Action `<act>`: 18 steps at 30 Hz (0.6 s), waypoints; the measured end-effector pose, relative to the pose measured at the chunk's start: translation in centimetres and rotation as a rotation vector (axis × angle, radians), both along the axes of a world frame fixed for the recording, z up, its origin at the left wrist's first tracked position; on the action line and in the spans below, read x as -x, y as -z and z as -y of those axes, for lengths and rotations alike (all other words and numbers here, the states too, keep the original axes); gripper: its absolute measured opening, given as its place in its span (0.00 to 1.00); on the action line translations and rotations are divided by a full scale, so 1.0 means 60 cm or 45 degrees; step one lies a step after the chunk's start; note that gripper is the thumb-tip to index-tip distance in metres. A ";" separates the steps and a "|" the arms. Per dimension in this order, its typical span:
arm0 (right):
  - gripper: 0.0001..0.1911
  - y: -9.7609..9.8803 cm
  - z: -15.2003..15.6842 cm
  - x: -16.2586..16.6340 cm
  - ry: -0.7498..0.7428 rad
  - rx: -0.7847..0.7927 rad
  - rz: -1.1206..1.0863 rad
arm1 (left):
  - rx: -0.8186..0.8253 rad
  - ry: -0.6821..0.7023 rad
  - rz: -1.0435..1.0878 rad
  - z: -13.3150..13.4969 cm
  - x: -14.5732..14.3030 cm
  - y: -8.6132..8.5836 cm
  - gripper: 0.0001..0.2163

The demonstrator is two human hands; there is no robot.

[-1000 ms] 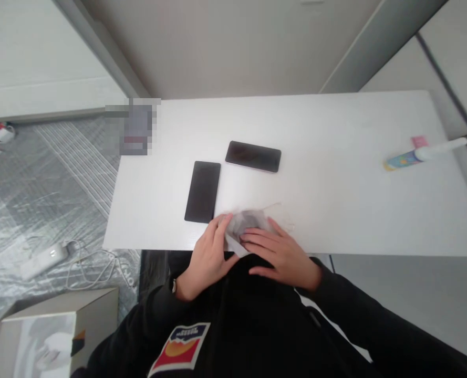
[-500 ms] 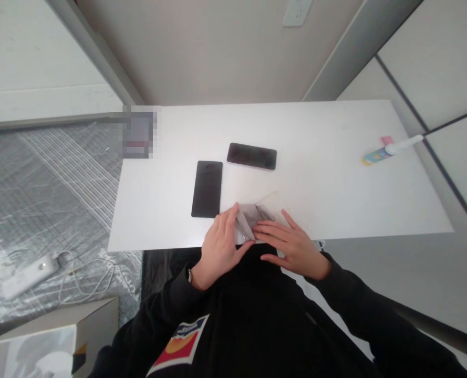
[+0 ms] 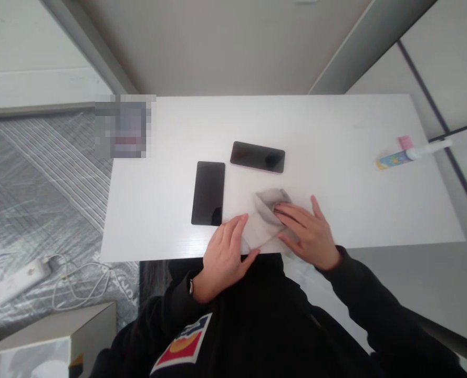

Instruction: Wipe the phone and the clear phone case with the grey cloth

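A thin greyish cloth [image 3: 262, 226], folded and creased, lies at the front edge of the white table [image 3: 335, 210]. My left hand [image 3: 223, 254] is at its left side, with the thumb along the near edge and the fingertips on the far side, holding that end. My right hand [image 3: 310, 233] has its fingers pressed together on the raised fold, and its index finger sticks out apart. What lies under the right fingers is hidden. Just beyond my left hand is a black phone [image 3: 208, 193], screen up. A second dark phone [image 3: 257, 157] lies crosswise farther back.
A bottle with a long white nozzle [image 3: 398, 158] lies near the right edge, beside a pink piece [image 3: 405, 142]. A blurred-out object [image 3: 131, 128] sits at the back left corner. On the floor are a power strip [image 3: 20, 281] with cables and a cardboard box [image 3: 52, 331].
My right hand has moved to the right and away from me, spreading the cloth's fold off the left hand. My left hand stays near the same spot. The view has shifted slightly.
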State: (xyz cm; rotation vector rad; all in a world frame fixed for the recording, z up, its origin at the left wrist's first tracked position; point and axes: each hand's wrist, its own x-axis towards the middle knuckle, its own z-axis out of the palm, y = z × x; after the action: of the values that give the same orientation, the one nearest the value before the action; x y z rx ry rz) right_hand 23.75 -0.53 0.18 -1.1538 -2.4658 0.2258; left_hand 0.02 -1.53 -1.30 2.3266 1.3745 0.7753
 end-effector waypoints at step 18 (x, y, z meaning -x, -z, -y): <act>0.17 -0.016 -0.028 0.018 0.003 0.087 -0.074 | 0.009 0.004 -0.057 -0.003 0.002 -0.006 0.36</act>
State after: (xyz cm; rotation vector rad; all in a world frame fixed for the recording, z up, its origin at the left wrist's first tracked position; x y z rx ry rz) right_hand 22.67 1.16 1.17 -1.1615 -2.4229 0.3410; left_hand -0.11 -1.34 -0.92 2.3533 1.3899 0.7204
